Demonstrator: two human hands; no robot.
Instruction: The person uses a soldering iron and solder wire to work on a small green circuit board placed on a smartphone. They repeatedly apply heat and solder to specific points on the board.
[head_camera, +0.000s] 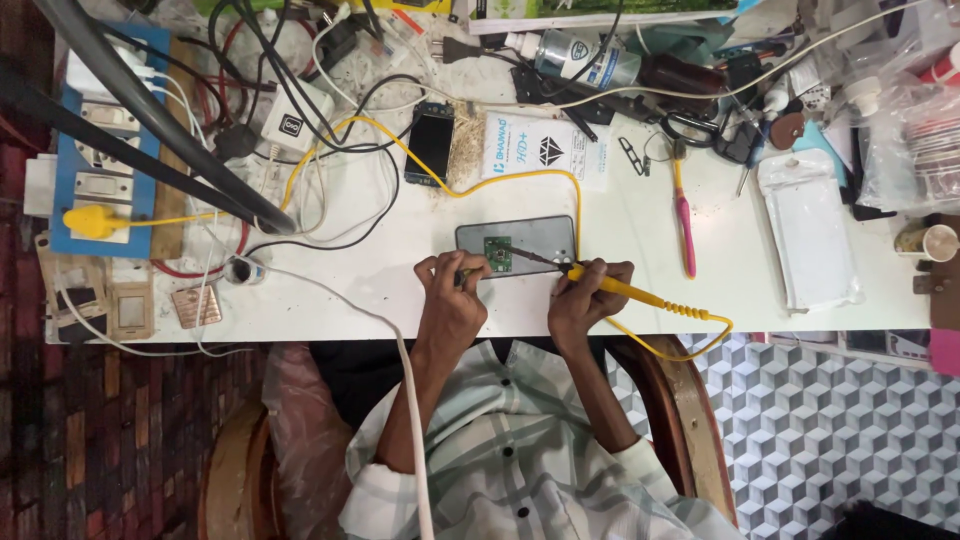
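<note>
A small green circuit board (497, 250) lies on a grey phone back (530, 232) near the front edge of the white table (620, 215). My left hand (450, 292) is curled at the board's left edge, its fingertips pinching it there. My right hand (585, 292) grips a yellow soldering iron (640, 294). The iron's dark tip reaches left onto the board. Its yellow cord (700, 340) loops off the table edge and runs back across the table.
A blue switchboard (105, 140) with plugs and tangled cables fills the left. A black phone (431, 143), a white packet (545, 150), a pink toothbrush (686, 225), a clear pouch (810, 230), scissors (690, 127), a bottle (585, 58) and a paper cup (940, 241) lie about.
</note>
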